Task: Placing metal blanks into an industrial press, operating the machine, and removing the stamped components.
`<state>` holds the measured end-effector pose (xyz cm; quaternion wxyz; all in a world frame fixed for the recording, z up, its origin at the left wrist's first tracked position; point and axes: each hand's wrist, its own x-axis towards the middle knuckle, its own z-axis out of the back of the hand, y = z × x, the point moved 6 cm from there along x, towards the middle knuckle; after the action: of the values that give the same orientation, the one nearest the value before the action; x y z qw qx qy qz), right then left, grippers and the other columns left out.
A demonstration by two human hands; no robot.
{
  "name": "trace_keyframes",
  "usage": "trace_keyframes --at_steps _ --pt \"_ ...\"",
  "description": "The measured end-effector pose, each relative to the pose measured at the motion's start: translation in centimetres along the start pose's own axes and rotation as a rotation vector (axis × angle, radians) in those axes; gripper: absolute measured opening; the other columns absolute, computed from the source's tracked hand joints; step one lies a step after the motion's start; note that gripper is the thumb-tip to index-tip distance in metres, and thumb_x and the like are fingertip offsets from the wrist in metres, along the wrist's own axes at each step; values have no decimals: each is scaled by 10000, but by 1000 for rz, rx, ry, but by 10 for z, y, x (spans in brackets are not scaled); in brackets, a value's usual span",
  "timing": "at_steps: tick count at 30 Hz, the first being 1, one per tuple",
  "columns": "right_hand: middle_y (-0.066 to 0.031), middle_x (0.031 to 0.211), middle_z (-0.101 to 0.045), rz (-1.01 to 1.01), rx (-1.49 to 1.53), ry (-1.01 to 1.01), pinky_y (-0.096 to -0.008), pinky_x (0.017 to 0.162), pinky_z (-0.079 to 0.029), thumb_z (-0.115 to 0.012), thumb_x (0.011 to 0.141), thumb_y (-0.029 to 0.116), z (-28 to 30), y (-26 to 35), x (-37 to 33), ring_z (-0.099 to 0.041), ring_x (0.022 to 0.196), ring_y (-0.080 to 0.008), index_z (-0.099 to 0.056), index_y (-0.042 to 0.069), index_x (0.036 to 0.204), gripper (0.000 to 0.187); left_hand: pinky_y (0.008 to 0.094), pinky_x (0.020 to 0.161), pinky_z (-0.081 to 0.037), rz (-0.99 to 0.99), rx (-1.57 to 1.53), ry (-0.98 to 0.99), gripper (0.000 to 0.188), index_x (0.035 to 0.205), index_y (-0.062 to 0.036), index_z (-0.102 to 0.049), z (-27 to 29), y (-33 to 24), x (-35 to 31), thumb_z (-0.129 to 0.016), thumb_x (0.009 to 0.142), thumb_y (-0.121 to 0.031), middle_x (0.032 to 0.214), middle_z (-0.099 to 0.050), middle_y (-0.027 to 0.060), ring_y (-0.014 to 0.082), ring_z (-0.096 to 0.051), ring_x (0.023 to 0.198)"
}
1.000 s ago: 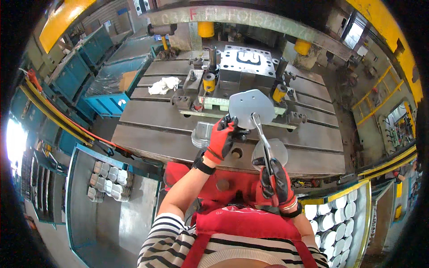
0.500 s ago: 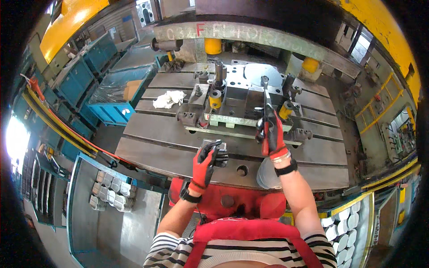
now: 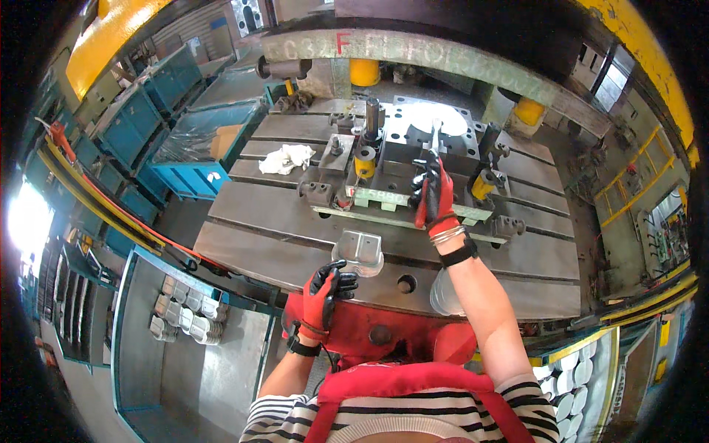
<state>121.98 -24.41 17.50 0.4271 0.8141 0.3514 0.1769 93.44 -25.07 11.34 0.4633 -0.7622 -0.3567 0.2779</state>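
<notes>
My right hand [image 3: 436, 193], in a red and black glove, is closed round a long metal hand tool [image 3: 436, 139]. The tool's far end reaches onto a shiny flat round metal sheet [image 3: 448, 118] on top of the die block [image 3: 399, 133]. Just short of a stack of pressed metal trays [image 3: 359, 252], my left hand [image 3: 327, 294] hovers at the near table edge, its gloved fingers loosely bent and apart, with nothing visible in them. A stack of round metal blanks [image 3: 446, 294] lies at the near edge, partly behind my right forearm.
A slotted press bed [image 3: 244, 221] carries the die, with guide posts [image 3: 371, 118] and yellow cylinders [image 3: 484, 184]. A white rag [image 3: 286, 159] lies at left. A bin [image 3: 148, 369] with pressed parts stands lower left; another with round pieces [image 3: 576, 384] stands lower right.
My left hand has drawn back toward me from the pressed trays, now fully visible. My right hand has moved slightly forward and left, pushing the tool further over the round sheet.
</notes>
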Motion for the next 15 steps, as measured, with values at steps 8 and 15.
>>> trace_keyframes --at_steps 8,15 --pt "-73 539 -491 -96 19 -47 -323 323 -397 -490 816 492 -26 3 -12 -475 382 -198 -533 32 892 468 269 678 -489 57 -46 2 309 1124 -27 -513 4 11 -3 -468 892 -226 889 -617 87 171 -608 787" --pt "18 550 -454 -185 -7 53 -246 371 -352 -526 814 448 -16 1 -6 -424 420 -113 -549 88 919 376 269 683 -485 68 -57 11 301 1122 -31 -514 6 12 -6 -475 888 -217 890 -619 88 173 -608 792"
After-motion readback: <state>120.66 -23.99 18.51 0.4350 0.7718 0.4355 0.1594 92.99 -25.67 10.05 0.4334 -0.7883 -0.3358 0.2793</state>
